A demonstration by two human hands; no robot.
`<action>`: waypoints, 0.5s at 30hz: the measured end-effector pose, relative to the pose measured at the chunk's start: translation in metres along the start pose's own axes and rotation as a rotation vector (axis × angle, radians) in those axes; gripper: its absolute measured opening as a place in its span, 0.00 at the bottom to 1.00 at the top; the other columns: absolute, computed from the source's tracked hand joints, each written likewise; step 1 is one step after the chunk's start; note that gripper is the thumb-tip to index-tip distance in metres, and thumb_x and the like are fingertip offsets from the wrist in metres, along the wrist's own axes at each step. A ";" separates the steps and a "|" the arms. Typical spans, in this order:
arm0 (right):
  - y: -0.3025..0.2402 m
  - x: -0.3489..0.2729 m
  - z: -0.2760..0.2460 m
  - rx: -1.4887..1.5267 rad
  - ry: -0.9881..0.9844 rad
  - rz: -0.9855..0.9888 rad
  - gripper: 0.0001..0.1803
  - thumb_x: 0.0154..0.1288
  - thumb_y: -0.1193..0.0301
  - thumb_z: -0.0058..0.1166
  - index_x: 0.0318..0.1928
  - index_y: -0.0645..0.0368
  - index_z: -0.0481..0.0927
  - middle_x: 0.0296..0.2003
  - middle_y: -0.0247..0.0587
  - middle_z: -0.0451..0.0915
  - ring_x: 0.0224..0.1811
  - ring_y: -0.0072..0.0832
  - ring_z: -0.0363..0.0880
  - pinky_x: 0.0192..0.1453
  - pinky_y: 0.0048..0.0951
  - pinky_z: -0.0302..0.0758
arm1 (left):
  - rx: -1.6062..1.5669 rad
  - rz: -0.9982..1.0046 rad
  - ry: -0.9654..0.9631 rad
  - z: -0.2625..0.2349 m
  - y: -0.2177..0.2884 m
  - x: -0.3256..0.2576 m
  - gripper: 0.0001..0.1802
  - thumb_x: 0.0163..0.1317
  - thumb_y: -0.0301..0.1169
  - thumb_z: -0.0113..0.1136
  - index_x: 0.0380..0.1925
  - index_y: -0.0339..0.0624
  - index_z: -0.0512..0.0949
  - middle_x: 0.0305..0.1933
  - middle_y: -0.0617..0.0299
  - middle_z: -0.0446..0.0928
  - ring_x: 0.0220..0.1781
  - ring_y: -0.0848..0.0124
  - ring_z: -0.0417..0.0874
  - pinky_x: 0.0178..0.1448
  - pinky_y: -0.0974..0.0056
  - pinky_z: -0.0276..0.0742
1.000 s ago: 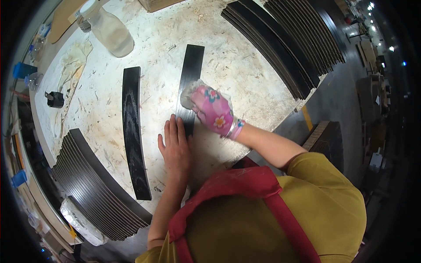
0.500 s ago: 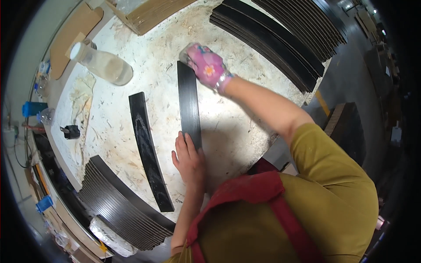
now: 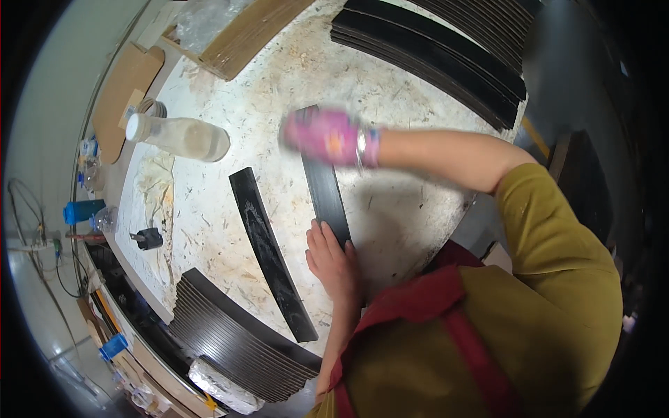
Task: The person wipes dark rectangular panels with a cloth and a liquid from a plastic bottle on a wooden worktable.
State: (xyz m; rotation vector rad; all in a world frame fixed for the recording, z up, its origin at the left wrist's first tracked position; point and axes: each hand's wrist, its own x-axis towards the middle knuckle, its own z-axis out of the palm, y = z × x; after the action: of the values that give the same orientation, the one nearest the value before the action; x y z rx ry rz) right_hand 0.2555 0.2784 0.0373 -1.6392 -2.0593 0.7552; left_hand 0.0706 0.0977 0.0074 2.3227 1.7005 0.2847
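Note:
A dark, slightly curved strip lies lengthwise in front of me on the worktable. My bare left hand rests flat on its near end, fingers stretched out. Over the far part of the strip is my right hand, in a pink flowered glove with a shiny band at the wrist. Motion smears its fingers, so whether something is under or in them stays hidden. To the left lies a second black strip with whitish smears on its face, apart from both hands.
Stacked dark strips stand at the near left, and more black strips at the far right. A capped plastic bottle lies left of centre, near a stained cloth and a small black object. A cardboard box sits at the back.
My right hand has come from beyond the strip's far end back over its far part, toward me. My left hand stays on the near end. The whole view has shifted.

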 end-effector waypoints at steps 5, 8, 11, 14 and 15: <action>0.045 0.028 0.007 -0.199 0.343 -0.155 0.10 0.62 0.68 0.45 0.43 0.53 0.73 0.32 0.46 0.77 0.33 0.40 0.79 0.34 0.38 0.77 | -0.028 0.058 0.000 -0.003 0.008 0.003 0.34 0.59 0.33 0.54 0.65 0.36 0.57 0.70 0.49 0.56 0.70 0.51 0.56 0.67 0.46 0.52; 0.039 0.054 -0.033 -0.159 0.159 0.118 0.08 0.63 0.67 0.46 0.41 0.54 0.73 0.32 0.48 0.77 0.31 0.41 0.80 0.33 0.37 0.77 | -0.062 0.087 0.013 -0.005 0.009 0.005 0.32 0.61 0.33 0.51 0.65 0.34 0.56 0.70 0.47 0.55 0.71 0.49 0.54 0.68 0.46 0.51; 0.053 0.025 0.003 -0.140 0.182 -0.191 0.07 0.63 0.67 0.45 0.40 0.53 0.73 0.33 0.45 0.78 0.35 0.39 0.80 0.36 0.37 0.78 | -0.074 0.037 -0.015 -0.005 0.011 0.007 0.31 0.63 0.32 0.49 0.65 0.33 0.56 0.70 0.45 0.55 0.70 0.48 0.54 0.68 0.46 0.49; 0.045 0.012 -0.007 -0.226 0.236 -0.217 0.08 0.60 0.67 0.47 0.39 0.52 0.73 0.33 0.44 0.77 0.34 0.43 0.78 0.36 0.39 0.76 | -0.073 0.061 -0.007 -0.013 0.016 0.004 0.31 0.63 0.32 0.48 0.64 0.32 0.56 0.70 0.45 0.55 0.70 0.47 0.54 0.69 0.46 0.48; 0.065 0.036 -0.013 -0.209 0.241 -0.086 0.08 0.60 0.67 0.46 0.39 0.53 0.74 0.32 0.45 0.77 0.33 0.43 0.78 0.36 0.39 0.76 | -0.101 0.075 -0.010 -0.015 0.017 0.004 0.31 0.63 0.32 0.48 0.64 0.31 0.56 0.70 0.44 0.54 0.70 0.47 0.54 0.69 0.46 0.48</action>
State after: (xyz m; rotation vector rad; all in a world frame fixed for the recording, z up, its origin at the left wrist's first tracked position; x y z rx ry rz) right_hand 0.3042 0.3265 0.0048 -1.6454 -2.0731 0.3038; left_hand 0.0825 0.0983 0.0264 2.3138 1.5595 0.3634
